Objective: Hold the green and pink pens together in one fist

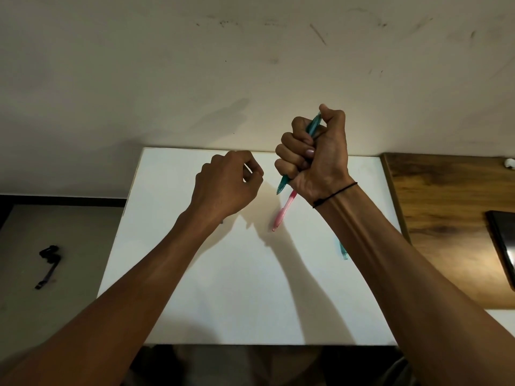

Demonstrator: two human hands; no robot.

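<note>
Here, right hand [315, 157] fingers [292, 140] fisted round teal pen [282, 185]

Scuffed cream wall [250, 65], white table [237, 288], wooden desk [446, 218]

Teal pen [312, 129]: translucent plastic barrel, held steeply tilted, upper end right of frame centre, tip pointing down-left; gripped in the fist of the right hand [312, 154], raised above the surface. Small thin pale part [248, 168]: pinched in the curled fingers of the left hand [227, 185], centre of frame, mostly hidden; kind cannot be told
</note>
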